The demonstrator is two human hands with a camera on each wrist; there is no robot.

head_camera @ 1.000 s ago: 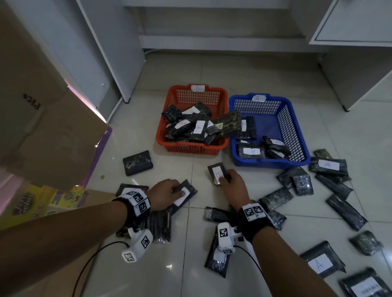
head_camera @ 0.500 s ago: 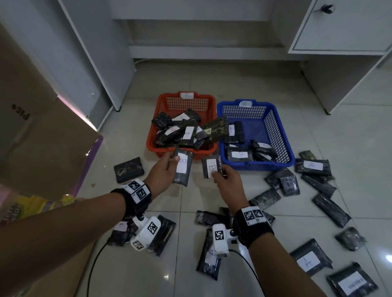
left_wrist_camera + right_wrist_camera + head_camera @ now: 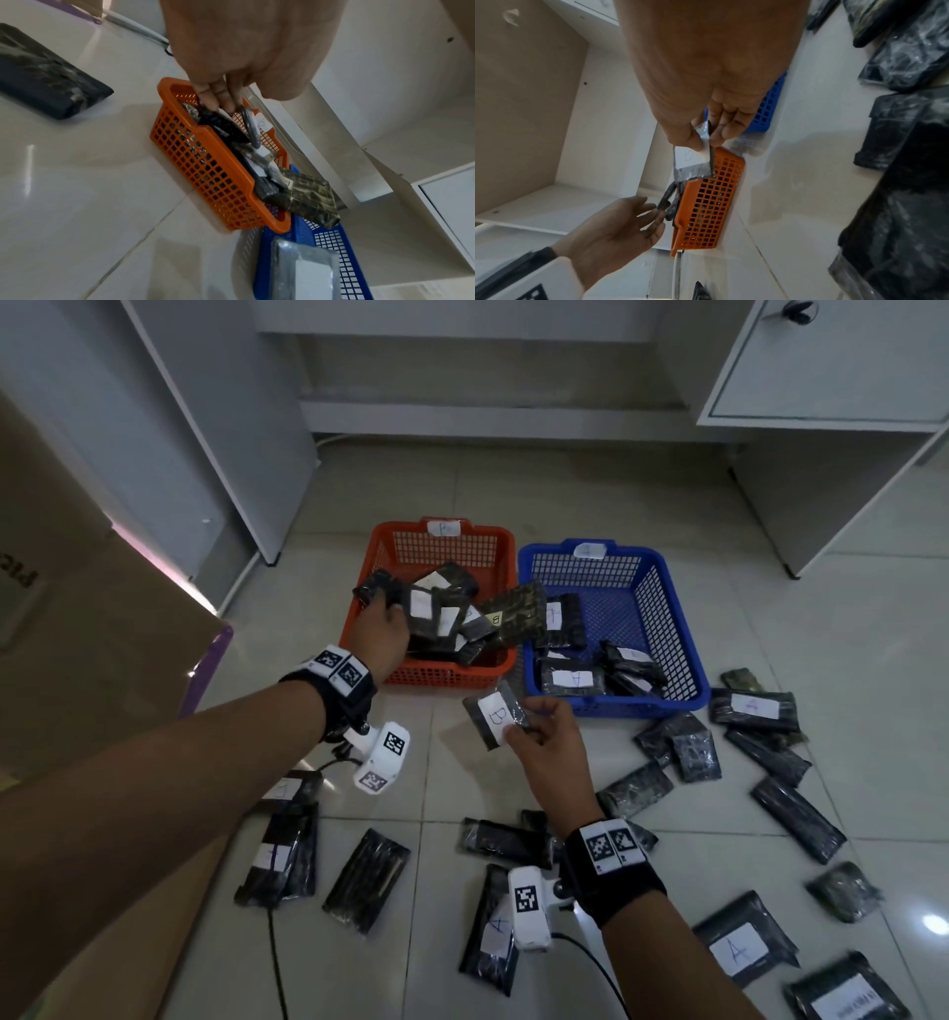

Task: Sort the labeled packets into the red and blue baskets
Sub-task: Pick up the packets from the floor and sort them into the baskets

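The left hand [image 3: 380, 629] holds a dark packet [image 3: 422, 608] over the heaped red basket [image 3: 405, 677], fingers apparently easing off it, while the right hand [image 3: 547, 747] pinches a packet marked B [image 3: 495, 717] above the floor just before both baskets. The risk is that either packet slides off the crowded heap, where one camouflage packet [image 3: 516, 613] already leans over into the blue basket [image 3: 683, 690]. The right hand's B packet hangs as near blue as red, so a careless toss could misfile it.

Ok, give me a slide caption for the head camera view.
Left hand lowers a packet into the red basket; right hand pinches a B-labeled packet.
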